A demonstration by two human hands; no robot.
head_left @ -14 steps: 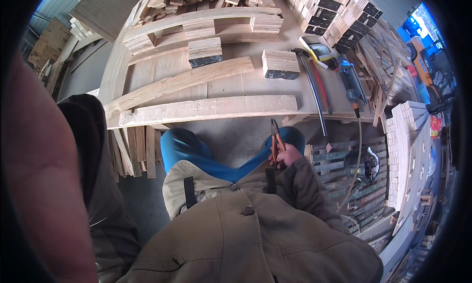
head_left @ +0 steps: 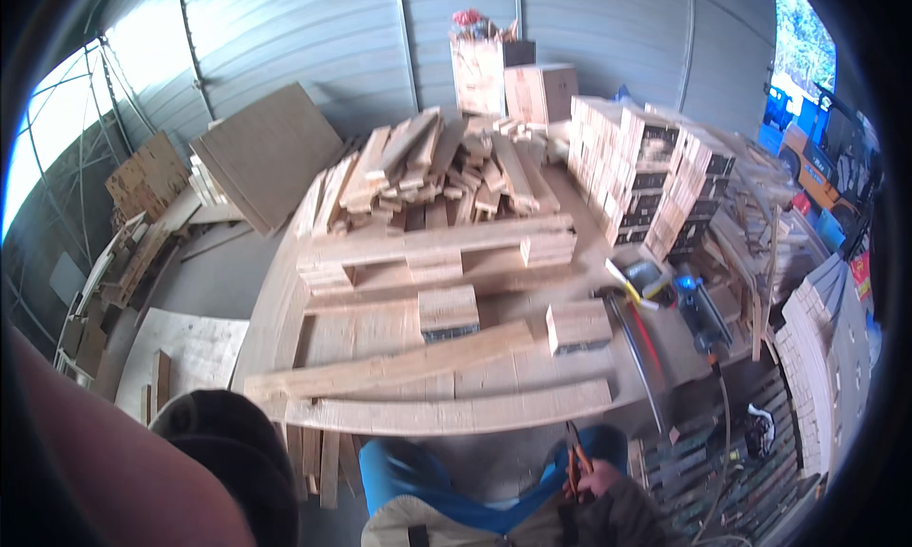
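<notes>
My right hand (head_left: 600, 479) is closed around the orange handles of a pair of pliers (head_left: 573, 444), jaws upward, over my right leg, just below the table's near edge. Very close on the left looms my bare left hand or wrist (head_left: 123, 452), blurred and raised; its fingers are out of sight. In front of me, a plank (head_left: 456, 415) lies along the near edge of the wooden table (head_left: 275, 328). Behind it a second plank (head_left: 399, 361) rests at a slant. Two wood blocks stand farther in, a middle block (head_left: 448, 309) and a right block (head_left: 578, 326).
At the table's right lie a hammer (head_left: 635, 352), a red bar (head_left: 648, 343), a yellow-and-black tool (head_left: 641, 279) and a blue-grey air tool (head_left: 698, 314) with a hose. Behind are a nailed plank-and-block piece (head_left: 432, 248), a loose wood heap (head_left: 427, 172) and stacked blocks (head_left: 632, 176).
My view has tilted upward, so the table sits lower and the far wall shows. My right hand keeps its hold on the pliers; my left arm stays raised.
</notes>
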